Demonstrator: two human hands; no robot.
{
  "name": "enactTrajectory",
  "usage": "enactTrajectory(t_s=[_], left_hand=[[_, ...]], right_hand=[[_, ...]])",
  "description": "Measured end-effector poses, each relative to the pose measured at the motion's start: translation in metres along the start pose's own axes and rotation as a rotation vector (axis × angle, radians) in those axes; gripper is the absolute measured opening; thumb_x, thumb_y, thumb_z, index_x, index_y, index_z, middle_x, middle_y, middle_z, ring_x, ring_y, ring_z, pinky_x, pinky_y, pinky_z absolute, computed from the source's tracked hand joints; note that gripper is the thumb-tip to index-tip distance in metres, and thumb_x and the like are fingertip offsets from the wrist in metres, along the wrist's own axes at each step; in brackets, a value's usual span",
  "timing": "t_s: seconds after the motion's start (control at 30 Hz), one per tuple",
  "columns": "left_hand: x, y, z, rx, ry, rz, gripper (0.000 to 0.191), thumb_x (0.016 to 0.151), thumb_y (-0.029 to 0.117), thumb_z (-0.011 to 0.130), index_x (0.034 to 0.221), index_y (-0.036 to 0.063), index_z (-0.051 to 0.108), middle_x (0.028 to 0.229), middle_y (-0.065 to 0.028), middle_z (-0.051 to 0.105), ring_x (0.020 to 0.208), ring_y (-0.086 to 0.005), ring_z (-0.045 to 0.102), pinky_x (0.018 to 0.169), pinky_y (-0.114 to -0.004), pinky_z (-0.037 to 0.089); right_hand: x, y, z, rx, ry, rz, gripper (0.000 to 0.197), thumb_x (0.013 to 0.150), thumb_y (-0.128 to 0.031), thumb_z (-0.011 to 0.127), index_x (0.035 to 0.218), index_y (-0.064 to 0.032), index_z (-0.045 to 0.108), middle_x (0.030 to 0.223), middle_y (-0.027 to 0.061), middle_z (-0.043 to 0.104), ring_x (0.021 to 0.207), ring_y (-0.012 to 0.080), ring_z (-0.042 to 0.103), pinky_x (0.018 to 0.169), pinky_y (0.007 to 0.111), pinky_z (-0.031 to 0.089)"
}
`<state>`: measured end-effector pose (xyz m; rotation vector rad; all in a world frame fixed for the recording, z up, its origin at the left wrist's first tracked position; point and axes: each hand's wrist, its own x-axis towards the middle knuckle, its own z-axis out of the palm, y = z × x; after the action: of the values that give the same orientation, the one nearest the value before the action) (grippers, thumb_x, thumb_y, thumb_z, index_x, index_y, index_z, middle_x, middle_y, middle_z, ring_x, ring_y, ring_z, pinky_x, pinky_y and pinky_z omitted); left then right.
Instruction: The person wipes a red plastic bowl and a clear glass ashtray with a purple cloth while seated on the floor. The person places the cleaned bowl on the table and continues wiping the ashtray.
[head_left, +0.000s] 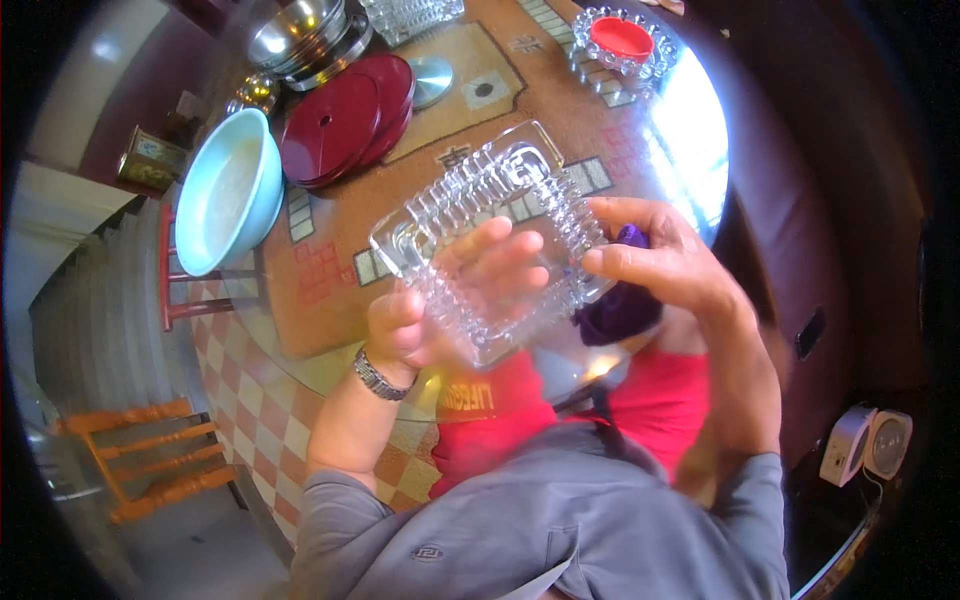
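A clear, ribbed, square glass dish (491, 184) is held up in front of me, tilted, above the table's near edge. My left hand (480, 270) supports it from beneath, its fingers visible through the glass. On the right side, my right hand (652, 247) grips the ribbed wall between thumb and fingers. A dark purple cloth (622, 311) hangs from that same hand, below the dish.
A light blue plastic basin (225, 195) stands at the table's left edge, beside dark red round lids (330, 127). Stacked steel bowls (300, 45), another ribbed glass piece (412, 19) and a beaded glass dish with a red centre (622, 41) sit farther back. A wooden chair (157, 457) is lower left.
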<state>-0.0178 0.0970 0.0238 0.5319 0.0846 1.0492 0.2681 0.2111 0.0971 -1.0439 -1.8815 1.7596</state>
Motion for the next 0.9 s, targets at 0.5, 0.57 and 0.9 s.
enactTrajectory(t_s=[0.5,0.57,0.9], left_hand=[[0.002,0.002,0.014,0.156,-0.081,0.169,0.112,0.092,0.036,0.078,0.181,0.0178,0.012,0.184,-0.0242,0.018,0.172,-0.046,0.007,0.137,-0.056,0.018],[0.002,0.004,0.013,0.133,-0.083,0.178,0.108,0.091,0.027,0.073,0.181,0.0184,0.014,0.184,-0.0227,0.02,0.172,-0.0445,0.009,0.138,-0.055,0.018],[0.007,0.008,0.009,0.076,0.006,0.28,0.095,0.094,0.026,0.062,0.18,0.0218,0.022,0.182,-0.0226,0.028,0.17,-0.0432,0.022,0.138,-0.056,0.02]], right_hand=[[0.015,-0.033,0.011,-0.327,0.046,-0.175,0.063,0.095,-0.041,0.082,0.133,0.008,0.074,0.102,0.0217,0.082,0.095,0.0247,0.079,0.087,0.041,0.06],[0.015,-0.038,0.015,-0.356,0.07,-0.178,0.061,0.094,-0.04,0.082,0.133,0.0067,0.075,0.105,0.0233,0.082,0.096,0.0285,0.08,0.087,0.041,0.06],[0.019,-0.006,0.089,-0.699,0.889,-0.555,0.042,0.091,-0.027,0.088,0.128,-0.0105,0.079,0.106,0.0129,0.072,0.084,0.0327,0.075,0.075,0.043,0.061]])
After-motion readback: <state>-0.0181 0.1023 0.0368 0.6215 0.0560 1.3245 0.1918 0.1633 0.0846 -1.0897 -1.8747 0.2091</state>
